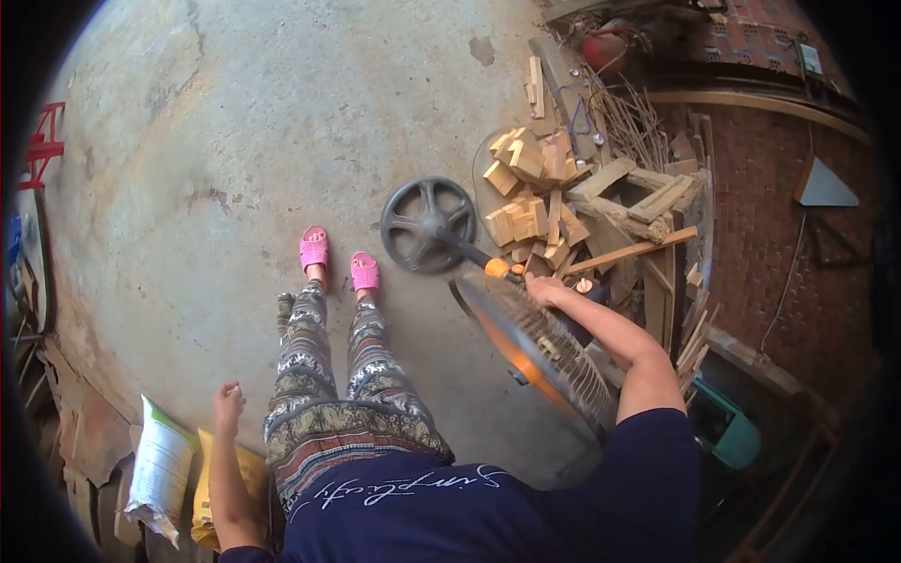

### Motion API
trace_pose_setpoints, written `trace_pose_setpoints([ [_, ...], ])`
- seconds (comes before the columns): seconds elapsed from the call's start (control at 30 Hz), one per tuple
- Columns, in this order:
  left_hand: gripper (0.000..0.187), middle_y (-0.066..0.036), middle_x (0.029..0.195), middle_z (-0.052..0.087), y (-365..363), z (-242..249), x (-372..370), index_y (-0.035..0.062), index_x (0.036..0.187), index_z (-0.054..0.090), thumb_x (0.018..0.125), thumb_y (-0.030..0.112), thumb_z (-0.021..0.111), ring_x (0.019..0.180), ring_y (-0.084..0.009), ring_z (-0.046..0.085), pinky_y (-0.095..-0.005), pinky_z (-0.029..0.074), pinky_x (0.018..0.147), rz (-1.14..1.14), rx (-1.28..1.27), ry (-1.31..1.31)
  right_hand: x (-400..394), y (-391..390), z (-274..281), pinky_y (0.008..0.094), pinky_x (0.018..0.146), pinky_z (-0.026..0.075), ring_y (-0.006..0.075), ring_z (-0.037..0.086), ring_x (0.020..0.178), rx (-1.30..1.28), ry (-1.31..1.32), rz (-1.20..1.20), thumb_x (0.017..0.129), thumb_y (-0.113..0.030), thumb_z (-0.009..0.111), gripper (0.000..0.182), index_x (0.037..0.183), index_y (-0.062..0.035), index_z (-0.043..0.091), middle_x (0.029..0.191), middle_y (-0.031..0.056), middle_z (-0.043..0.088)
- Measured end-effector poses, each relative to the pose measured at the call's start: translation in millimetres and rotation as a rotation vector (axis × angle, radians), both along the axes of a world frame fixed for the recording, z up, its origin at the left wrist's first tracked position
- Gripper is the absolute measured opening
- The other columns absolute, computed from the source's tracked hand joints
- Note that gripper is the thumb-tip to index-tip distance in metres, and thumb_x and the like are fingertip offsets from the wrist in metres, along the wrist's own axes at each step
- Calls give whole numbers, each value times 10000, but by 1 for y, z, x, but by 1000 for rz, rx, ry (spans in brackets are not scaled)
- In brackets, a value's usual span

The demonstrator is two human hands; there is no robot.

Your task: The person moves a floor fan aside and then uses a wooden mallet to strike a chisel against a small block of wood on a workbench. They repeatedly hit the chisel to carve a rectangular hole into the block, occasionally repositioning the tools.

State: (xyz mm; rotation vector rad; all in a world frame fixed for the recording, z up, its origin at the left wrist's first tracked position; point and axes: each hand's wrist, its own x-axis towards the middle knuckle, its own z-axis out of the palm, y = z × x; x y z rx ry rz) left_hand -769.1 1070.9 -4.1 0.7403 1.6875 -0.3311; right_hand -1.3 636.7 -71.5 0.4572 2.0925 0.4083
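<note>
You grip the neck of a tilted standing fan point(526, 333) with your right hand point(542, 289), fingers closed around it, its round base point(428, 225) resting on the concrete floor point(235, 141) beside a scrap-wood pile point(563, 202), while your left hand point(228, 399) hangs loosely curled, holding nothing.

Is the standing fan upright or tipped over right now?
Tipped. The fan leans with its round base lifted on edge off the concrete, and the right hand grips near the pole.

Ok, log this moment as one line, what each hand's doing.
right hand: gripping standing fan at its head | left hand: closed, free, beside leg | fan base: on concrete floor | wood scrap pile: behind fan
</note>
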Motion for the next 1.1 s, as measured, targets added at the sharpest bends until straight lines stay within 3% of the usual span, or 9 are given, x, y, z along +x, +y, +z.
trace_pose_setpoints([
  [0.13, 297, 22, 846, 531, 37, -1, -2, 66, 1218, 533, 966, 215, 580, 656, -62, 522, -199, 392, 532, -29, 24, -25, -76, 165, 168, 481, 983, 382, 285, 663, 1083, -502, -69, -1846, 918, -335, 586, 647, 1402, 29, 357, 1173, 135, 684],
  [0.3, 319, 15, 874, 549, 35, -9, 7, 85, 1240, 546, 962, 234, 593, 692, -71, 543, -206, 413, 568, -45, 34, -62, -69, 148, 149, 492, 948, 352, 237, 688, 1006, -420, -207, -1581, 890, -296, 620, 672, 1413, 18, 337, 1094, 73, 718],
  [0.53, 290, 24, 877, 554, -23, -8, 19, 102, 1205, 542, 960, 240, 613, 675, -56, 542, -193, 406, 546, 62, -7, -66, -55, 153, 126, 507, 1003, 321, 236, 654, 1024, -424, -360, -1112, 968, -202, 462, 501, 1382, 42, 319, 994, 63, 707],
  [0.7, 270, 20, 860, 546, -78, -10, 20, 88, 1202, 523, 968, 198, 599, 628, -47, 515, -168, 366, 492, 201, -14, -63, -46, 136, 106, 476, 939, 361, 237, 653, 963, -359, -400, -910, 946, -212, 513, 500, 1354, 46, 385, 985, 32, 681],
  [0.77, 260, 18, 854, 543, -107, -13, 23, 84, 1198, 519, 971, 185, 593, 611, -46, 503, -161, 352, 474, 258, -8, -64, -37, 132, 103, 460, 907, 384, 249, 645, 923, -394, -371, -678, 912, -192, 545, 507, 1354, 16, 409, 1044, 46, 638],
  [0.9, 253, 13, 826, 542, -167, -17, 17, 79, 1199, 505, 977, 174, 581, 574, -40, 476, -164, 332, 447, 350, -5, -76, -36, 103, 80, 439, 876, 401, 240, 630, 936, -263, -367, -973, 905, -187, 542, 485, 1348, -8, 462, 1159, 83, 558],
  [0.97, 343, -19, 941, 552, -196, -17, 18, 40, 1266, 489, 969, 181, 584, 716, -77, 536, -188, 401, 554, 365, -64, -93, -33, 95, 86, 425, 867, 407, 231, 632, 899, -278, -339, -771, 916, -195, 533, 483, 1351, -2, 452, 1083, 77, 576],
  [1.03, 346, -10, 904, 543, -222, -16, 21, 36, 1267, 485, 967, 173, 591, 673, -65, 518, -171, 371, 516, 441, -57, -98, -35, 79, 72, 527, 980, 371, 278, 456, 1237, -397, -487, -801, 940, -158, 496, 490, 1422, -70, 475, 1320, 110, 468],
  [1.1, 336, -10, 913, 557, -245, -13, 17, 53, 1257, 502, 964, 187, 598, 698, -72, 535, -188, 397, 547, 441, -54, -110, -30, 66, 64, 492, 933, 390, 252, 520, 1141, -296, -391, -666, 923, -191, 523, 419, 1332, -101, 542, 1191, 83, 526],
])
